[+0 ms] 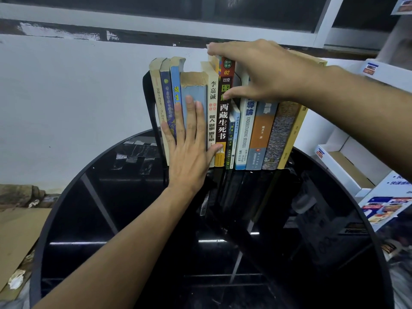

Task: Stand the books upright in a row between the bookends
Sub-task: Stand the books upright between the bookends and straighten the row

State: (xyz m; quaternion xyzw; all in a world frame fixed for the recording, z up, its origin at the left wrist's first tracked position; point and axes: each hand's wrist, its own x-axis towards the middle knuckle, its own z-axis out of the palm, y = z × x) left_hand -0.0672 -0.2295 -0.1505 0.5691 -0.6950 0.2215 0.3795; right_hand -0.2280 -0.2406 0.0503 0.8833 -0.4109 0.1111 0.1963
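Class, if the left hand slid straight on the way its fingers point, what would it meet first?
Likely the brown tape capping the pale blue book that the left hand lies on; depth is unclear.

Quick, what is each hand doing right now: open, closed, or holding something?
Left hand: open, flat against the pale blue book spine.
Right hand: grips the red-black book top, thumb on its spine.
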